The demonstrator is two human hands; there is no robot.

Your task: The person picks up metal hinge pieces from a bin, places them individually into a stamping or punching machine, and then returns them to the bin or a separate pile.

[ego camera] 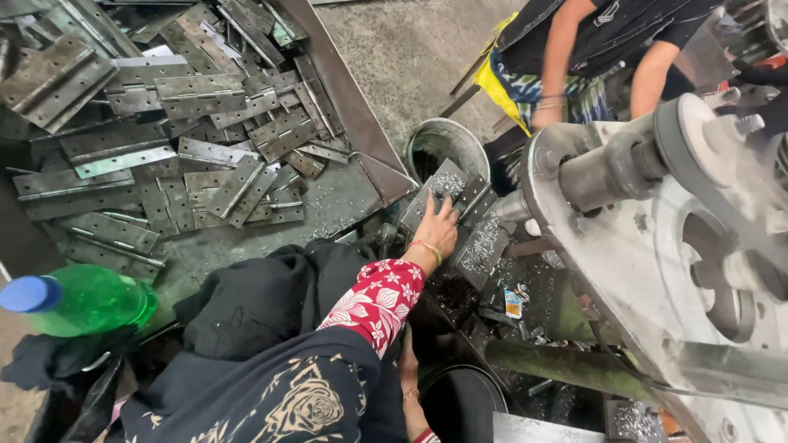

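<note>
My left hand [437,230], in a red flowered sleeve with a bangle at the wrist, lies with its fingers on a grey metal hinge plate [450,179] dusted with shavings. The plate rests in front of the machine's spindle [513,207]. Only a sliver of my right hand [408,390] shows low by my body, behind dark cloth. It is next to the end of a green lever bar [566,365], and its fingers are hidden.
A big metal tray [349,98] at upper left holds a heap of several grey hinges [205,107]. A steel bucket [447,139] stands beyond the plate. The machine's pulley housing [706,213] fills the right. Another person [574,49] works behind it. A green bottle [90,299] lies at left.
</note>
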